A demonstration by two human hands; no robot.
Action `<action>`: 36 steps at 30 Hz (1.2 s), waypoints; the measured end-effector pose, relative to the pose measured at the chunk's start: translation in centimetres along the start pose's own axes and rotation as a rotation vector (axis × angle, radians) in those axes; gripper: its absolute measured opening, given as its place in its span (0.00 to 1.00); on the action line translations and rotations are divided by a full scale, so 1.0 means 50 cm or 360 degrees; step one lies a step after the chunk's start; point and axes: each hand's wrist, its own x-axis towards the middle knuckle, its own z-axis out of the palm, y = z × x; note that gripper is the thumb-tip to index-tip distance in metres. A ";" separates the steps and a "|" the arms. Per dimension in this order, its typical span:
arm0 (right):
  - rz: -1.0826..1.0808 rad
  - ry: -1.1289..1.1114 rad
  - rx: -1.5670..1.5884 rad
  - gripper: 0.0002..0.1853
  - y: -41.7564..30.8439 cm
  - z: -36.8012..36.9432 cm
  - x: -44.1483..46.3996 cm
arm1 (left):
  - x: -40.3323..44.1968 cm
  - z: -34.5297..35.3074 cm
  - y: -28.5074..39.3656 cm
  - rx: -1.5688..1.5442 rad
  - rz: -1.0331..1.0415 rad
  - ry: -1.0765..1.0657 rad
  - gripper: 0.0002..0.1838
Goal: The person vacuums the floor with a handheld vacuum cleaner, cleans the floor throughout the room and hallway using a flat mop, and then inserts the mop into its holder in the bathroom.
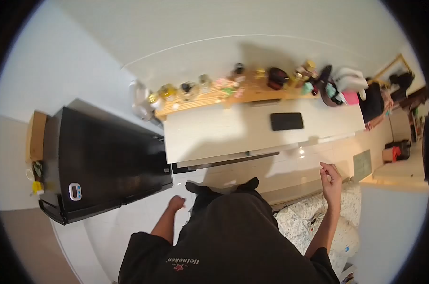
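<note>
While the right hand (331,177) pinched seemingly nothing, the left hand (177,203) was unreadable. Apparently between grasps, both hung apart from the phone (287,121) between the long edges of the desk (207,128); gripping it would need spread fingers.

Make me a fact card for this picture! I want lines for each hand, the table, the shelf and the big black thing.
Left hand: low by the person's side, fingers curled; can't tell if it holds anything
Right hand: raised, fingers bent, nothing clearly seen in it
Near right hand: patterned cloth
Table: white tabletop with a black phone lying flat
Shelf: wooden rack with small jars and pink flowers
Big black thing: looks like a fridge
</note>
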 end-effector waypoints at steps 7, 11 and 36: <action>0.0316 0.0042 0.0221 0.10 0.277 -0.018 -0.112 | 0.077 -0.168 0.703 0.0424 0.0322 -0.0045 0.21; 0.0381 -0.0110 0.0544 0.11 0.358 -0.019 -0.099 | 0.123 -0.189 0.991 0.0439 0.0884 0.0025 0.19; 0.3241 -0.0369 0.1435 0.16 1.245 -0.337 -0.686 | 0.194 -0.034 2.343 0.0635 0.1687 -0.0904 0.22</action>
